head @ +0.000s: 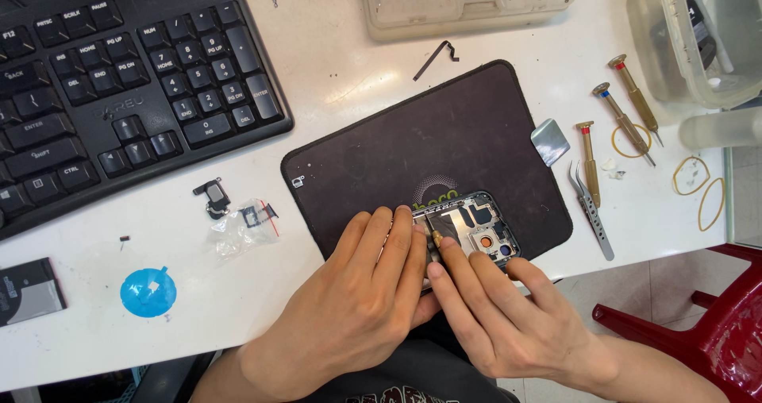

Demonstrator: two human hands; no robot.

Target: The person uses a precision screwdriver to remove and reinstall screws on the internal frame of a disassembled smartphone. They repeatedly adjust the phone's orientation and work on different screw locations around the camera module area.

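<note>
At the far left of the white desk [333,61] sits a black keyboard [119,77], angled, with a dark flat battery-like slab [28,292] at the near left edge. Next come a round blue film sticker [148,292], a small black part [212,197] and a clear plastic bag [242,224] holding tiny pieces. In the middle lies a dark work mat [429,145], and on its near edge rests an opened phone [476,224], its back off and inner parts showing. My left hand [357,300] lies flat over the phone's left portion, fingers [397,240] stretched and close together, pressing it down rather than gripping. My right hand [496,308] touches the left, its thumb and forefinger pinched on a small gold-tipped tool [436,236] set against the phone's inside. Right of the mat lie tweezers [591,212], three gold-handled screwdrivers [627,109], some rubber bands [698,185] and a clear plastic tub [698,38]. A red chair [714,323] shows beyond the desk's edge.
</note>
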